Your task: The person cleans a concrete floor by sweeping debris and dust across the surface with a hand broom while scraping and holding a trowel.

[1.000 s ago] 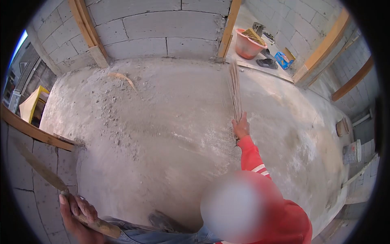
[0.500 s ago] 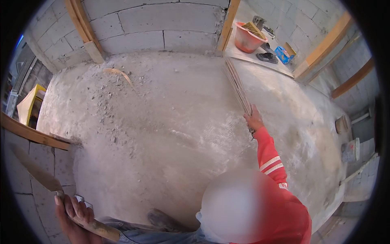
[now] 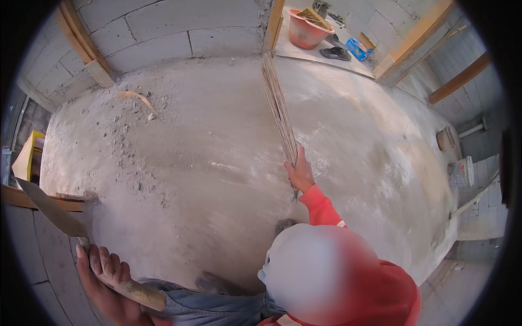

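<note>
Gripping tightly, the right hand [image 3: 300,169] curls its fingers around the near end of a stick broom [image 3: 280,111], which stretches forward over the concrete floor [image 3: 217,111] toward a wooden post [image 3: 274,23]. Fingers of the left hand [image 3: 106,274] wrap the handle of a trowel [image 3: 54,214], its blade pointing outward to the left, well apart from the broom. To sweep well, I'd judge, the far ends want to lie low and spread, with short, even strokes that gather loose bits instead of flinging them, and the trowel's edge held clear. Farther off, rubble [image 3: 124,148] lies to the left, near a curled pale strip [image 3: 137,98]. Beyond the post sit an orange tub [image 3: 305,33] and a blue box [image 3: 358,49]; the box seems printed, as does a pail [image 3: 460,174] on the right, but no brand or word is legible.
</note>
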`<state>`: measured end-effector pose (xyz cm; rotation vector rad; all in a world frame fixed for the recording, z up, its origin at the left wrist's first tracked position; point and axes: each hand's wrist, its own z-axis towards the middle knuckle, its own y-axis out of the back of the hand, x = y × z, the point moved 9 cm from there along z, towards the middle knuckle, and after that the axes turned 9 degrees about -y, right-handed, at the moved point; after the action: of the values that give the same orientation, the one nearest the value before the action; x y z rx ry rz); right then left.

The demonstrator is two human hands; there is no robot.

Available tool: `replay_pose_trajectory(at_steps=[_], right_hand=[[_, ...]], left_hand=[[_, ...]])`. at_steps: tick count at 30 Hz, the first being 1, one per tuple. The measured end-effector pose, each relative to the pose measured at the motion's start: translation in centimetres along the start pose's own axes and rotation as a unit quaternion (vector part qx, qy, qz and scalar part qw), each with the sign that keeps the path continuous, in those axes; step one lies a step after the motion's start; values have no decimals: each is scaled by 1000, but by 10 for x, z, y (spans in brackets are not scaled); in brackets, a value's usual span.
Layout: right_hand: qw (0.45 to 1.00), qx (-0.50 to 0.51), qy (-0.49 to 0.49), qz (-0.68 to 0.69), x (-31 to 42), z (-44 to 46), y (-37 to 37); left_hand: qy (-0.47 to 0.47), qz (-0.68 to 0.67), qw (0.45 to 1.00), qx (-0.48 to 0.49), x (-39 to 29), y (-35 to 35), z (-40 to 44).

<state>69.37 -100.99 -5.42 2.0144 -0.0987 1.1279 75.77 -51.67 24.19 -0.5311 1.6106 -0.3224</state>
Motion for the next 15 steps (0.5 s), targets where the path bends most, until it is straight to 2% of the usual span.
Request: replay_pose_trajectory(at_steps=[3,4,6,7,8,10,11,13,14,15], right_hand=[[986,-148,-72,-21,-78,-7,100],[962,-249,-30,-109,-105,-11,142],[929,-328,-111,-130,-219,-4,214],[936,-303,-114,-137,-255,-4,229],[943,-278,-114,-144,-285,-7,240],[952,-225,-151,-145,-296,-22,225],[952,-196,-190,-141,-286,-34,196],[963,-164,-97,-192,-201,-55,131],[974,-111,-111,-166,-159,-63,96],[984,-93,-45,-145,-133,-66,60]], left_hand=[[7,-21,994,103,-9,15,5],[3,-26,990,137,-14,16,4],[-20,-47,995,86,-21,25,4],[-32,-58,996,59,-23,31,2],[102,-187,931,297,-17,22,4],[14,-107,986,129,-16,21,4],[-30,-63,997,41,-19,22,3],[0,-76,996,39,-8,10,7],[15,-81,996,39,-3,5,9],[22,-87,994,61,0,-2,10]])
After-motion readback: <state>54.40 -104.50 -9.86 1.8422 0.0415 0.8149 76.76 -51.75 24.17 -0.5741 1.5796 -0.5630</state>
